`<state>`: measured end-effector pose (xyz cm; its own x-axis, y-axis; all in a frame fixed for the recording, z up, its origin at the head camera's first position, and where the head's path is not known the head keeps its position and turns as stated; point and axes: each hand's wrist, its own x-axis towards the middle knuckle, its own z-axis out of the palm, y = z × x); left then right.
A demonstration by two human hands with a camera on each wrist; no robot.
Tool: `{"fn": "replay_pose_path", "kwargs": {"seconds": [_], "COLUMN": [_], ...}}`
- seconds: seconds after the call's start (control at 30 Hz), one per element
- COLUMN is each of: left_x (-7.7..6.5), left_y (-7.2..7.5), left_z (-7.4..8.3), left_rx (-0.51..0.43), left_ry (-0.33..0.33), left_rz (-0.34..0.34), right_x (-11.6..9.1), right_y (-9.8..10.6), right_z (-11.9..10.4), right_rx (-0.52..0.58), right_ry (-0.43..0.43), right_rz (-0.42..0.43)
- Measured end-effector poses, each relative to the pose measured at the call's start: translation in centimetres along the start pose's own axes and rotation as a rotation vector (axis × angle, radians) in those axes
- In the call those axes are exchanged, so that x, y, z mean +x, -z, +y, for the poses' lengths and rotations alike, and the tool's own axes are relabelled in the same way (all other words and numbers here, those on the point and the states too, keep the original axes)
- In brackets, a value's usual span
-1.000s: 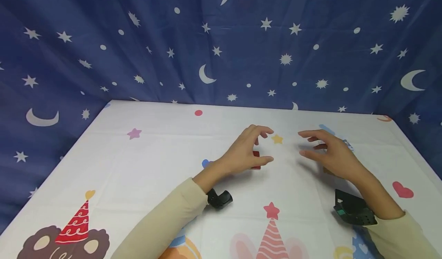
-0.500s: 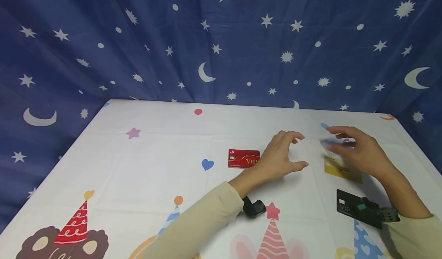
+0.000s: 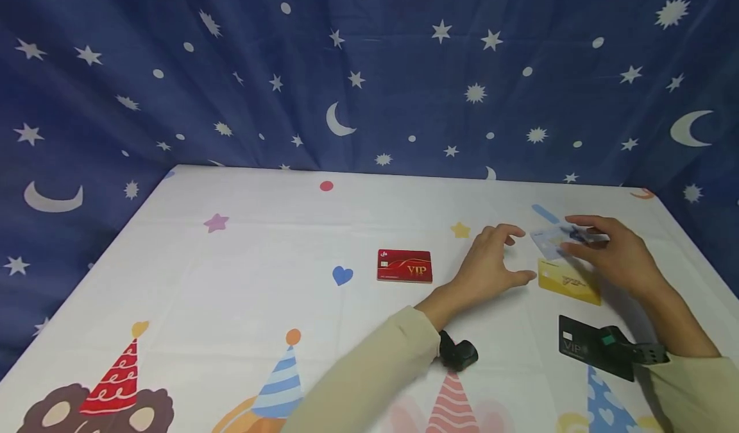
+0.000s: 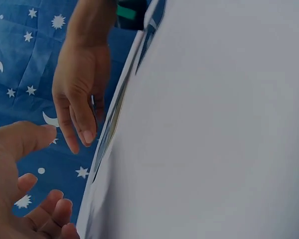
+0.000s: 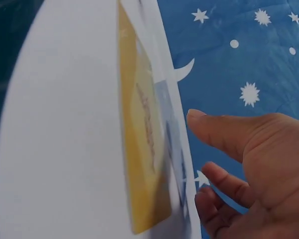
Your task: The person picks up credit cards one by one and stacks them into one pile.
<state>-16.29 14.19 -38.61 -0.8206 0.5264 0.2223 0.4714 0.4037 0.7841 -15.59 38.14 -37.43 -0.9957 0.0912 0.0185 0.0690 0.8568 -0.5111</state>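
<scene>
My left hand is over the white table, thumb and fingers spread apart with nothing between them. Its thumb tip lies beside the left edge of a yellow card. Over the right end of a pale blue card hovers my right hand, its thumb and fingers apart and holding nothing; it hides part of that card. A black VIP card lies below, partly covered by the right wrist's camera mount. Left of both hands is a red VIP card. In the right wrist view the yellow card appears edge-on.
The tabletop has a white printed cloth with stars, hearts and party-hat figures. Behind it hangs a dark blue curtain with moons and stars. Dark camera mounts hang at the left wrist and the right wrist.
My left hand has moved right, away from the red card, which now shows whole. My right hand has shifted right, uncovering the yellow card and part of the pale blue one.
</scene>
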Motion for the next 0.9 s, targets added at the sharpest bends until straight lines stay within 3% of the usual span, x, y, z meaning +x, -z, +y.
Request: {"fn": "replay_pose_path", "kwargs": {"seconds": [0.13,0.33,0.6,0.9], "left_x": [0.1,0.2,0.2,0.4], "left_y": [-1.0,-1.4,-1.2,-1.3], "left_z": [-0.1,-0.6,-0.7,-0.8], "left_rx": [0.033,0.161,0.162,0.175], "left_ry": [0.013,0.002,0.013,0.0], "left_rz": [0.003,-0.008,-0.039,-0.021], "right_x": [0.0,0.4,0.7,0.7], "right_y": [-0.2,-0.7,-1.3,-1.3], "right_z": [0.6,1.4,1.2,0.8], "right_rx": [-0.018,-0.012,0.011,0.004], "right_ry": [-0.016,-0.06,-0.061,-0.14], "right_rz": [-0.002,-0.017,-0.011,-0.037]}}
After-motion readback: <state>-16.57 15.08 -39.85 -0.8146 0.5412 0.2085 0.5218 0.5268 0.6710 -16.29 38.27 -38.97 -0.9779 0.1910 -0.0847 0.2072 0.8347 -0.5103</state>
